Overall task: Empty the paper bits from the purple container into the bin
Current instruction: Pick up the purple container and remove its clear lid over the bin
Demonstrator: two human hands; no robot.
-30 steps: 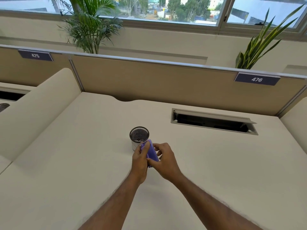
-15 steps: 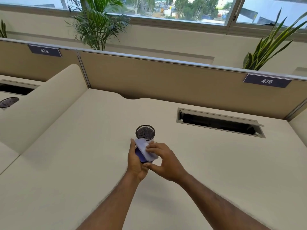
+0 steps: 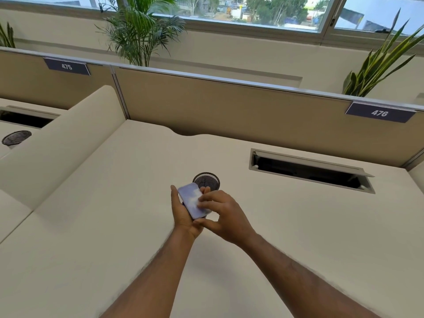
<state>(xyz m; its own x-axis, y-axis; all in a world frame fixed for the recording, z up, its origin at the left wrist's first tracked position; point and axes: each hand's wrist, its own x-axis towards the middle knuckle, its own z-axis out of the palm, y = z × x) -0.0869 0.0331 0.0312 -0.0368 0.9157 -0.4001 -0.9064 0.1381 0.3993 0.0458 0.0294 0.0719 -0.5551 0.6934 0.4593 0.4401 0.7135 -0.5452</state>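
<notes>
A small purple container, flat and rounded, lies tilted in my left hand, which cups it from below and from the left. My right hand grips its right side, fingers lying across its pale top face. Just behind both hands stands the bin, a small round black mesh cup on the cream desk. The container's far end sits near the bin's front rim. No paper bits are visible; the container's inside is hidden.
A tan partition with the tags 475 and 476 runs behind the desk. An open cable slot lies at the right. A second mesh cup stands on the neighbouring desk past a cream side divider. Plants stand by the window.
The container has turned from edge-on to showing its broad pale face, held a little nearer the bin. My right fingers have shifted onto its top. The camera has moved closer.
</notes>
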